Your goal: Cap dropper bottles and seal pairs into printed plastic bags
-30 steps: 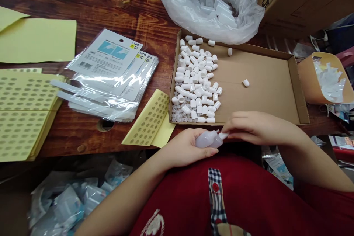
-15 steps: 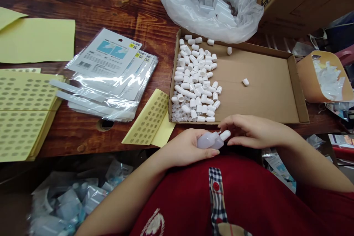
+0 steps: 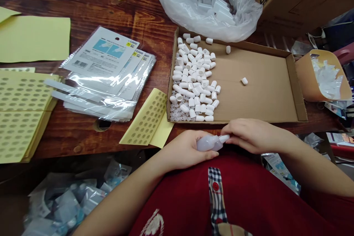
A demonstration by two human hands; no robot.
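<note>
On my feed, just off the near edge of the cardboard tray (image 3: 260, 96), the left hand (image 3: 188, 148) grips two bottles (image 3: 206, 143), tips pointing right along that edge; the right hand (image 3: 247, 134), nearer those tips, pinches one's white cap (image 3: 224, 138).

Worn: a dark red top (image 3: 182, 195), with a right sleeve (image 3: 320, 206) in the same colour. Down the front runs a checked strip (image 3: 218, 202) in black, white and tan, bearing a round red button (image 3: 215, 186). A tan patch (image 3: 233, 229) adjoins its lower end. Left side: white emblem (image 3: 153, 225), partly cut off.
</note>
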